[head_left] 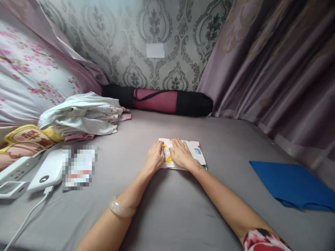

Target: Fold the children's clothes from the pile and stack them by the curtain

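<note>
A folded white piece with colourful prints (pixel 197 150), cloth or paper I cannot tell, lies in layers on the grey bed sheet. My left hand (pixel 155 155) rests along its left edge, fingers stretched forward and close together. Flat on its middle lies my right hand (pixel 181 153), with the fingers a little spread and the thumb out to the left. Both palms are turned down and hide part of the print. A pale bangle circles my left wrist.
To the left are a pile of clothes (pixel 86 113), a white power bank (pixel 49 170) with a cable and a power strip (pixel 18 169). A folded blue cloth (pixel 290 183) lies at right. A long black and maroon bag (pixel 157 100) lies along the wall.
</note>
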Action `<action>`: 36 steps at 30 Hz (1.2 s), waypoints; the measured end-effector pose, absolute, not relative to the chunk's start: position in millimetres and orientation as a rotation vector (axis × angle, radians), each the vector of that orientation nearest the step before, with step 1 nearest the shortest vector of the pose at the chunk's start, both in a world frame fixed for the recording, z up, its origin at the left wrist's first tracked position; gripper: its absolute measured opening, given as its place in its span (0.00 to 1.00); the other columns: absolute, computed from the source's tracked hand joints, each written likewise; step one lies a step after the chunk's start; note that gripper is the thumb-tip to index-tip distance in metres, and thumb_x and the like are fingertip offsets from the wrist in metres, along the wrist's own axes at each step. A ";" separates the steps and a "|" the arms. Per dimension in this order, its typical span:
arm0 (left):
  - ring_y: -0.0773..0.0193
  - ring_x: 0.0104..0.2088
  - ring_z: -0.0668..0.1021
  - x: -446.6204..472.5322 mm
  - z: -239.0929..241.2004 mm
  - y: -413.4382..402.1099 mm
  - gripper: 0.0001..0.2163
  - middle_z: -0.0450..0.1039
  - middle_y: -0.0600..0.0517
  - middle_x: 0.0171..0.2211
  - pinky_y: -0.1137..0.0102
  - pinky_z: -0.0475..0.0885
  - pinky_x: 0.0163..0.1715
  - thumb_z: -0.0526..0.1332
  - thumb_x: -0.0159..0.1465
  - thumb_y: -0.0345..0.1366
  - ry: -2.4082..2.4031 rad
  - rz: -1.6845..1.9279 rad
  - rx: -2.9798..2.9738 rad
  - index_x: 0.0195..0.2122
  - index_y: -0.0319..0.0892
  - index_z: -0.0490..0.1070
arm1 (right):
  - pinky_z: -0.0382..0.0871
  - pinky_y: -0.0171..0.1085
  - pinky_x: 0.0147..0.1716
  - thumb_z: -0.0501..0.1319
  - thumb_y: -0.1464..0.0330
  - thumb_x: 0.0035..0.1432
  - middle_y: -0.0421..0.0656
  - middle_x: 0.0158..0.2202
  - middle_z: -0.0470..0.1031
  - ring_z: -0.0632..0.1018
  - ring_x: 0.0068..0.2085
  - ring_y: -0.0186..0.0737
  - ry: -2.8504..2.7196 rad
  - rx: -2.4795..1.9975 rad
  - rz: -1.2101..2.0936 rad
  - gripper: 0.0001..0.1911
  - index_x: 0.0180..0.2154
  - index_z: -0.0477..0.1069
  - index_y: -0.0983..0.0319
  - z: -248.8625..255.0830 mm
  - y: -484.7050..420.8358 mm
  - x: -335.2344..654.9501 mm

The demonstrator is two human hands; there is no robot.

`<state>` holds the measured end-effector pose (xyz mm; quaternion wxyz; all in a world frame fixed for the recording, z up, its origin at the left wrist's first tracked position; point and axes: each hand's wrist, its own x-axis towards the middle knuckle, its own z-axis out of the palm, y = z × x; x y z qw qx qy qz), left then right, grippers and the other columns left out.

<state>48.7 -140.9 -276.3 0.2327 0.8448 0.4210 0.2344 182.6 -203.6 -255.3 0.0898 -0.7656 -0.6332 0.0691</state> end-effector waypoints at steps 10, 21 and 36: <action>0.58 0.52 0.74 37.8 -259.4 -129.6 0.20 0.74 0.43 0.50 0.63 0.66 0.55 0.46 0.61 0.26 1.385 0.797 1.877 0.51 0.36 0.70 | 0.37 0.47 0.65 0.39 0.62 0.67 0.54 0.68 0.50 0.51 0.68 0.47 -1.888 -2.285 0.185 0.32 0.65 0.50 0.75 -264.1 -191.8 162.8; 0.56 0.53 0.74 36.9 -264.3 -125.3 0.19 0.74 0.42 0.50 0.59 0.67 0.55 0.45 0.63 0.30 1.326 0.960 1.757 0.50 0.36 0.70 | 0.38 0.47 0.65 0.44 0.65 0.65 0.55 0.68 0.46 0.48 0.68 0.47 -2.039 -2.166 0.141 0.31 0.65 0.49 0.74 -265.0 -174.0 125.3; 0.58 0.51 0.75 51.5 -263.9 -141.2 0.16 0.74 0.43 0.49 0.62 0.67 0.54 0.46 0.66 0.30 1.144 0.887 2.281 0.51 0.38 0.67 | 0.39 0.46 0.65 0.38 0.63 0.67 0.53 0.69 0.46 0.48 0.68 0.44 -1.833 -2.183 0.237 0.31 0.66 0.49 0.73 -246.9 -210.2 183.0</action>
